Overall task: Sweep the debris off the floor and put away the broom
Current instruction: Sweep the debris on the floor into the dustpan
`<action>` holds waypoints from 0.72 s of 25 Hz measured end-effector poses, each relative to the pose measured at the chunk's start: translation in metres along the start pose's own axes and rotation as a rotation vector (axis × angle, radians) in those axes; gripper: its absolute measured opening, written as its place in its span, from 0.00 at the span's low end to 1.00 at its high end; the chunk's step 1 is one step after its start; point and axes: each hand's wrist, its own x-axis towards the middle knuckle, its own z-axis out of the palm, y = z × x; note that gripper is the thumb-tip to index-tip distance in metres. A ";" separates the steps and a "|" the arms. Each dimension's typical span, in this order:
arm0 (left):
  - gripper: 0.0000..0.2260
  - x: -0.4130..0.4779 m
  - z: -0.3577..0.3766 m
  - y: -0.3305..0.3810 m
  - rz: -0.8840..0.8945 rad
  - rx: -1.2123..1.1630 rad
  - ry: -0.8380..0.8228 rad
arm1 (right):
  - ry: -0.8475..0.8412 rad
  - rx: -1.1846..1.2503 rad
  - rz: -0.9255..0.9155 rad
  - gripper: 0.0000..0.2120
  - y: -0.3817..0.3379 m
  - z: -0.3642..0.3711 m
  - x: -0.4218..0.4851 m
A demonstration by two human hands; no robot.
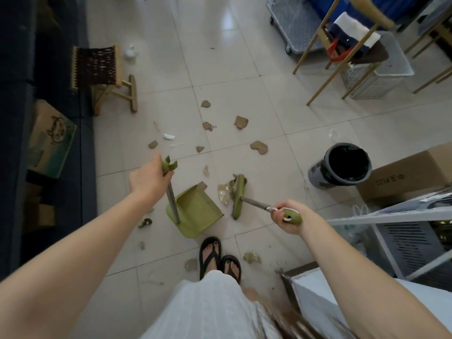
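The sweeping looks barely begun. The left hand (146, 177) grips the dustpan (195, 211) handle, pan at centre frame with one brown scrap at its lip. The right hand (286, 216) is closed round the broom (238, 196) handle, its head just right of the pan against a crumpled wrapper (225, 192). Most debris (241, 122) lies scattered above centre (more near the feet (219, 258)). The bin (342, 165) waits at right; stowing the broom comes last.
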 end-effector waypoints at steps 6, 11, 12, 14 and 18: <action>0.12 0.019 -0.010 0.003 0.019 -0.003 0.006 | 0.078 -0.024 0.025 0.15 -0.005 -0.032 -0.034; 0.13 0.045 -0.009 0.017 0.043 0.021 -0.004 | 0.177 -0.013 0.136 0.14 0.031 -0.072 -0.049; 0.14 0.050 -0.009 0.019 0.036 0.024 -0.002 | 0.205 -0.015 0.169 0.11 0.038 -0.076 -0.050; 0.15 0.055 -0.005 0.020 0.025 0.007 -0.003 | 0.234 -0.012 0.234 0.05 0.056 -0.078 -0.050; 0.16 0.066 0.004 0.020 0.031 -0.040 -0.015 | 0.213 0.145 0.227 0.05 0.092 -0.067 -0.027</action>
